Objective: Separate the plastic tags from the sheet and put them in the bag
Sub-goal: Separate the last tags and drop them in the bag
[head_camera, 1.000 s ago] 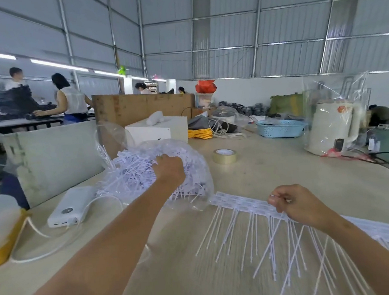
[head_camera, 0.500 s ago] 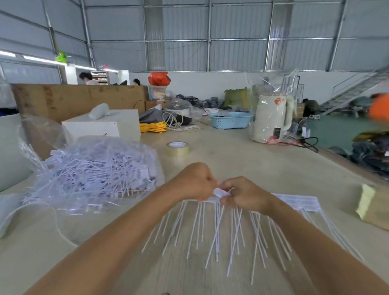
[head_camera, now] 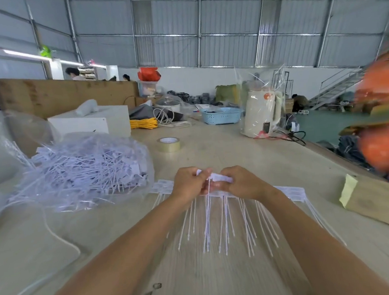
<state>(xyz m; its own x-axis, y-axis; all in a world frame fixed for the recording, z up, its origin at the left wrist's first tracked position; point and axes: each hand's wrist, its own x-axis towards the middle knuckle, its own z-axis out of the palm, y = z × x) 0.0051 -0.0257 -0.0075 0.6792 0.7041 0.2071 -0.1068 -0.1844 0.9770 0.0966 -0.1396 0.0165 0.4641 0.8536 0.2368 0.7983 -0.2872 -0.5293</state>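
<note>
Left hand, right hand: both pinching tag sheet beside bag. Risk: uneven pull snaps tag tail, scatters tags across tabletop.

Bright, even light fills the scene, with glaring tube lights at far left and only soft shadows under the forearms. Wide-angle distortion bends the edges, and orange shapes at right smear into blur.
</note>
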